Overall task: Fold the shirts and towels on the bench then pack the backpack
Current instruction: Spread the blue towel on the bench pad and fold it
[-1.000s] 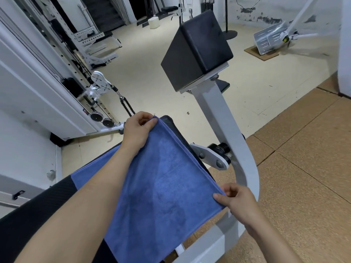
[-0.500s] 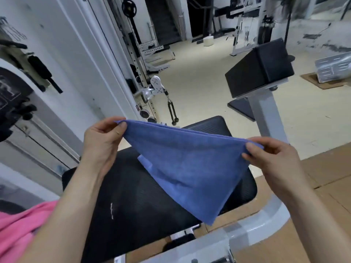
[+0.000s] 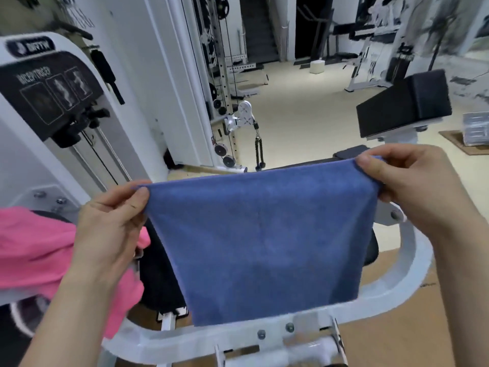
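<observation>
Hanging in the air in front of us, the blue towel (image 3: 262,242) is stretched by its top edge between our two hands, and its lower hem dangles just above the white machine frame (image 3: 412,271). A second ago it lay spread on the black tabletop (image 3: 161,276). Half a second ago it hung skewed to a point. Now it falls as a squared rectangle, so we judge it shaken straight and ready for its next fold, with the packing still ahead.

Our left hand (image 3: 111,223) pinches the top left corner between thumb and curled fingers, and our right hand (image 3: 412,186) pinches the top right corner the same way. Each grip is clamped on cloth alone, though we cannot tell how many layers it holds.

Behind the towel lies the tabletop, and at its left a pink garment (image 3: 34,250) sits heaped, partly under our left forearm. No backpack shows.
</observation>
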Tool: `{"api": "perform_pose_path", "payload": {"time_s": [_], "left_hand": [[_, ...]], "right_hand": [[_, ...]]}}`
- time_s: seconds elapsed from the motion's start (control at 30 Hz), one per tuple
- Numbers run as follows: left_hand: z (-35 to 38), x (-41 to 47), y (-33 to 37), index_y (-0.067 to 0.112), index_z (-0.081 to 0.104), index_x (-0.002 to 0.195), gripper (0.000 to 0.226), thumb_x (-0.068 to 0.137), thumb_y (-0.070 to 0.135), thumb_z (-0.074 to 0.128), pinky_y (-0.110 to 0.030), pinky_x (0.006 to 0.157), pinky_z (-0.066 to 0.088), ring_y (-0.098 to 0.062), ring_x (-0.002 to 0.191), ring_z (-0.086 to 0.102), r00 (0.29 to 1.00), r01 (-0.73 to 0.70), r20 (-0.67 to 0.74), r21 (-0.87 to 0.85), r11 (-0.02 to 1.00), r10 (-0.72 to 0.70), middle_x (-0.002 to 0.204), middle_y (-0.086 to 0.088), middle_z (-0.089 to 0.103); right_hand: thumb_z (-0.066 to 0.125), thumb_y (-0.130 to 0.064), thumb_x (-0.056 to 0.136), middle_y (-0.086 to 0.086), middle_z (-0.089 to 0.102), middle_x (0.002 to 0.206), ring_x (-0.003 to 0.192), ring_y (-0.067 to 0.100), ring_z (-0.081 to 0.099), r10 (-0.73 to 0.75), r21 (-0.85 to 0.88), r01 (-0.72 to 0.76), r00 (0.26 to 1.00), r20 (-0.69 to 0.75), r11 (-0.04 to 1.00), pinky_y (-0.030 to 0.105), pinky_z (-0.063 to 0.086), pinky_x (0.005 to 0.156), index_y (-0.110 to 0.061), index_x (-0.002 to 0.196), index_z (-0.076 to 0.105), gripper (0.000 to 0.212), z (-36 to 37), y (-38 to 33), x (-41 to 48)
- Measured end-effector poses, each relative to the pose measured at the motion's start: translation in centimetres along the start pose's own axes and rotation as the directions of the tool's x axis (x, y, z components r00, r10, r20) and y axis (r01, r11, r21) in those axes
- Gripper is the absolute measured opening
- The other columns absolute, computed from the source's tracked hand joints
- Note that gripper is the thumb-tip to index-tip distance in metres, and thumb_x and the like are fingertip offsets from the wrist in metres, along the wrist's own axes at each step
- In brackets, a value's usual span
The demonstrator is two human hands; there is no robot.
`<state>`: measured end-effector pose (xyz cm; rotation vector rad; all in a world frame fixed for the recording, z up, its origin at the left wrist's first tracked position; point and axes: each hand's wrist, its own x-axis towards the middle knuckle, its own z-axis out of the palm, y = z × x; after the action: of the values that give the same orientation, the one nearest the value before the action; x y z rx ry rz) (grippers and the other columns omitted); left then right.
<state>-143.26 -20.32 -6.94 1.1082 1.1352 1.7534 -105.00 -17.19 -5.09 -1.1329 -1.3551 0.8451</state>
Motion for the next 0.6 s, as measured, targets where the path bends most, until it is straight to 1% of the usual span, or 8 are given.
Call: {"api": "perform_pose_path", "payload": {"time_s": [0.07, 0.13, 0.23, 0.3, 0.37, 0.47, 0.53, 0.6], "left_hand": [[-0.7, 0.1, -0.3, 0.019, 0.079, 0.077, 0.028, 0.083, 0.0, 0.059, -0.015, 0.068, 0.052, -0.007, 0.068, 0.066, 1.0, -0.011, 0.003, 0.011, 1.0, 0.011, 0.072, 0.003, 0.072], [-1.4, 0.8, -1.3, 0.02, 0.078, 0.078, 0.029, 0.084, -0.003, 0.061, -0.015, 0.066, 0.053, -0.007, 0.067, 0.067, 1.0, -0.005, -0.014, 0.039, 0.999, 0.005, 0.072, 0.003, 0.073], [-2.1, 2.4, -4.7, 0.02, 0.077, 0.079, 0.026, 0.083, -0.003, 0.065, -0.013, 0.061, 0.052, -0.004, 0.065, 0.065, 0.997, 0.061, -0.063, 0.175, 0.983, -0.051, 0.073, 0.004, 0.073], [-2.2, 3.6, -8.0, 0.018, 0.075, 0.081, 0.023, 0.082, -0.004, 0.068, -0.009, 0.054, 0.047, 0.0, 0.06, 0.062, 0.987, 0.147, -0.105, 0.289, 0.946, -0.121, 0.069, 0.007, 0.072], [-2.1, 4.8, -11.2, 0.013, 0.072, 0.085, 0.019, 0.081, -0.006, 0.07, -0.007, 0.056, 0.046, -0.002, 0.064, 0.061, 0.974, 0.22, -0.13, 0.367, 0.904, -0.185, 0.068, 0.007, 0.07], [-1.8, 7.1, -14.6, 0.018, 0.072, 0.081, 0.021, 0.081, -0.003, 0.072, -0.011, 0.064, 0.047, -0.006, 0.071, 0.063, 0.955, 0.289, -0.194, 0.447, 0.847, -0.223, 0.076, 0.003, 0.07], [-1.5, 8.8, -16.0, 0.022, 0.072, 0.079, 0.021, 0.08, 0.001, 0.073, -0.011, 0.066, 0.046, 0.003, 0.068, 0.064, 0.947, 0.302, -0.247, 0.47, 0.83, -0.205, 0.077, 0.006, 0.071], [-1.2, 10.5, -16.9, 0.025, 0.072, 0.078, 0.021, 0.079, 0.004, 0.075, -0.01, 0.064, 0.046, 0.006, 0.063, 0.063, 0.941, 0.297, -0.296, 0.48, 0.825, -0.167, 0.075, 0.008, 0.071]], "right_hand": [[0.068, -0.02, 0.088, -0.006, 0.067, 0.064, 0.056, 0.004, 0.055, 0.023, 0.021, -0.025, 0.996, 0.081, 0.999, 0.015, 0.046, 0.047, -0.022, 0.08, 0.077, 0.012, 0.2, -0.3, 0.6], [0.065, -0.012, 0.089, -0.004, 0.069, 0.068, 0.06, 0.002, 0.06, 0.086, 0.005, -0.087, 0.987, 0.132, 0.996, 0.014, 0.049, 0.05, -0.015, 0.082, 0.077, 0.014, 0.7, 0.5, 1.7], [0.064, -0.001, 0.089, 0.001, 0.067, 0.071, 0.063, 0.004, 0.062, 0.197, -0.073, -0.188, 0.97, 0.142, 0.979, 0.015, 0.053, 0.054, -0.012, 0.083, 0.074, 0.016, 2.6, 4.1, 3.8], [0.062, 0.004, 0.09, 0.009, 0.064, 0.077, 0.067, 0.011, 0.061, 0.275, -0.154, -0.258, 0.957, 0.096, 0.954, 0.016, 0.055, 0.055, -0.012, 0.081, 0.071, 0.02, 4.5, 8.0, 5.2], [0.061, 0.005, 0.089, 0.012, 0.065, 0.08, 0.074, 0.02, 0.063, 0.323, -0.247, -0.307, 0.946, 0.027, 0.919, 0.022, 0.059, 0.059, -0.015, 0.077, 0.068, 0.025, 6.5, 11.9, 6.7], [0.061, 0.003, 0.086, 0.002, 0.069, 0.078, 0.073, 0.019, 0.069, 0.338, -0.383, -0.328, 0.94, -0.043, 0.863, 0.038, 0.06, 0.076, -0.02, 0.076, 0.069, 0.027, 8.8, 15.8, 9.1], [0.061, 0.001, 0.083, -0.006, 0.068, 0.077, 0.073, 0.015, 0.069, 0.313, -0.444, -0.309, 0.947, -0.067, 0.841, 0.04, 0.058, 0.082, -0.022, 0.08, 0.07, 0.024, 9.8, 17.0, 10.6], [0.062, -0.003, 0.081, -0.009, 0.068, 0.078, 0.079, 0.016, 0.068, 0.267, -0.473, -0.28, 0.959, -0.096, 0.836, 0.039, 0.056, 0.084, -0.023, 0.082, 0.071, 0.022, 10.6, 17.7, 12.0]]}}
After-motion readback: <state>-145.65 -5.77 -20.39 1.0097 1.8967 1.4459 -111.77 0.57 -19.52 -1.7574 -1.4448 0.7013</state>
